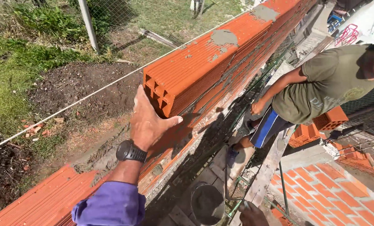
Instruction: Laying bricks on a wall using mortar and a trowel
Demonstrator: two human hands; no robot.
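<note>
Left hand: my left hand (pixel 147 123) lay flat and spread against the open, hollow end of the orange brick (pixel 183 81), palm to the cell holes, thumb stretched out to the right along its lower edge. It gripped nothing; it only pressed.
Right hand: my right hand (pixel 250 213) showed just at the bottom edge of the view, well apart from the brick; I could not tell whether it was spread or curled, nor whether it held anything.
Brick, place: it sat on top of the wall (pixel 203 109), as the near end of the upper course, with patches of grey mortar (pixel 224 37) on its top face.
Brick from hand: directly ahead of my left palm, touching it, up and away to the right.
Long axis: along the wall line, from my hand toward the upper right.
Pointing: the holed end faced me.
Nearer hand: the left, by far.
String line (pixel 69 102): stretched taut just left of the wall, parallel to it.
Another person (pixel 321 83): bent over on the right side of the wall.
</note>
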